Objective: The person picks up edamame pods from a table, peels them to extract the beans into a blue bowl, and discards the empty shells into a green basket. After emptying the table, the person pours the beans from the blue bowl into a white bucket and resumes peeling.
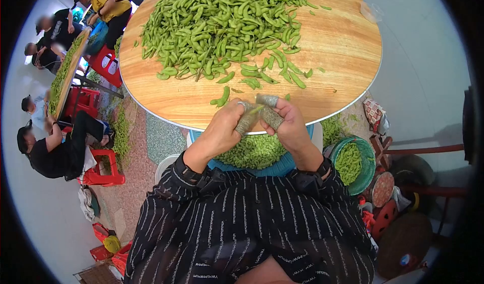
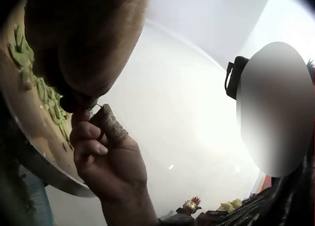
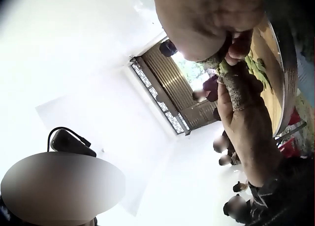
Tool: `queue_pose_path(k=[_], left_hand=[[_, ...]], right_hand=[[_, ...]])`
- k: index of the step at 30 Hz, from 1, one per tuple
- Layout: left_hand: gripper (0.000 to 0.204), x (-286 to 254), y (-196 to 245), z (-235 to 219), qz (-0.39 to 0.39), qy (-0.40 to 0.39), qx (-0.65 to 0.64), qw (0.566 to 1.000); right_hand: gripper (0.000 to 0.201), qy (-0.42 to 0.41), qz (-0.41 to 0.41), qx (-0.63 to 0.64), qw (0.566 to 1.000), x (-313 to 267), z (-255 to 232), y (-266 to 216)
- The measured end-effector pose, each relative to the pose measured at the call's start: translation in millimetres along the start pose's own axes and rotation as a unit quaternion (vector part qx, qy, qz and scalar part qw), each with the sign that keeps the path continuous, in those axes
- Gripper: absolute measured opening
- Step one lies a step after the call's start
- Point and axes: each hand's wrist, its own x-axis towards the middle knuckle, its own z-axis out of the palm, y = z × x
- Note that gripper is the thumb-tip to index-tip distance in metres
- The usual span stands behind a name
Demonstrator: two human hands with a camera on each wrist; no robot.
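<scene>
Above the near edge of a round wooden table [image 1: 348, 47], my left hand [image 1: 217, 133] and right hand [image 1: 293, 130] meet, thumbs and forefingers wrapped in greyish tape. Between their fingertips is a green soybean pod [image 1: 257, 109], pinched from both sides. A bit of its green [image 3: 223, 67] also shows in the right wrist view, while the hands mostly hide it in the left wrist view. Just beyond the left fingers lies a loose pod [image 1: 222, 97]. A large heap of soybean pods [image 1: 227, 22] covers the far part of the table.
Below the table edge, a blue tub [image 1: 282, 167] holds shelled green beans [image 1: 252, 150]. A green basket [image 1: 365, 180] of pods stands at the right, near a wooden stool [image 1: 383, 188]. To the left, people sit at another pod-covered table [image 1: 65, 82] among red stools [image 1: 105, 168].
</scene>
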Motion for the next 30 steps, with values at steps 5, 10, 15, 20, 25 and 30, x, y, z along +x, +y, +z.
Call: queue_pose_path(k=[5, 10, 15, 20, 25, 30], left_hand=[[0.017, -11.7, 4.6, 5.5, -0.067, 0.004, 0.082, 0.994], [0.017, -12.5, 8.6, 8.7, -0.008, -0.011, 0.203, 0.979], [0.022, -15.9, 10.2, 6.4, 0.005, -0.013, 0.221, 0.975], [0.037, -17.2, 9.5, 5.6, 0.051, -0.017, 0.258, 0.965], [0.036, -18.5, 0.9, 9.9, 0.068, 0.006, 0.269, 0.961], [0.027, -27.3, -5.3, 23.4, 0.035, 0.022, 0.131, 0.990]], right_hand=[[0.016, 0.026, 0.040, -0.017, 0.999, -11.3, -9.0, 2.3], [0.014, 0.000, 0.051, -0.015, 0.999, -14.6, -3.8, -4.3], [0.011, 0.000, 0.065, -0.027, 0.997, -14.2, -1.2, -3.0], [0.014, 0.000, 0.079, -0.013, 0.997, -14.3, -3.4, 1.6], [0.019, 0.017, 0.072, -0.002, 0.997, -10.2, -2.6, 8.1], [0.017, 0.010, 0.050, 0.003, 0.999, -14.8, 1.3, 7.7]])
